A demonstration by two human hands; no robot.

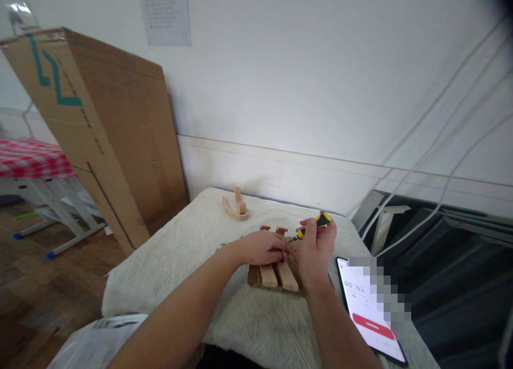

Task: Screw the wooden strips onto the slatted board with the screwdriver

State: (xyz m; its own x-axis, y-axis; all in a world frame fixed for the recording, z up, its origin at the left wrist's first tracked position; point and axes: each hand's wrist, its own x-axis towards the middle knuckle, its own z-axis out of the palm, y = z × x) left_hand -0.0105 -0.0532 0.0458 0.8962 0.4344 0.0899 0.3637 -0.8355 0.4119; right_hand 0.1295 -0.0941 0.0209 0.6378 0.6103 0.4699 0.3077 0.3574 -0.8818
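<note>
A small wooden assembly of pale slats [276,275] on a darker board lies on the white cloth-covered table [180,257]. My left hand [260,248] rests on top of the slats, fingers curled down and pressing on them. My right hand [316,246] is closed around a yellow and black screwdriver [315,225], whose tip points left toward the wooden pieces just beside my left fingers. A second small wooden piece [237,206] with upright pegs stands farther back on the table.
A phone [371,310] with a lit timer screen lies at the table's right edge. A tall cardboard box [100,128] leans against the wall at left. White cables [441,123] hang at right above a dark surface [460,273]. A red checked table [28,158] stands far left.
</note>
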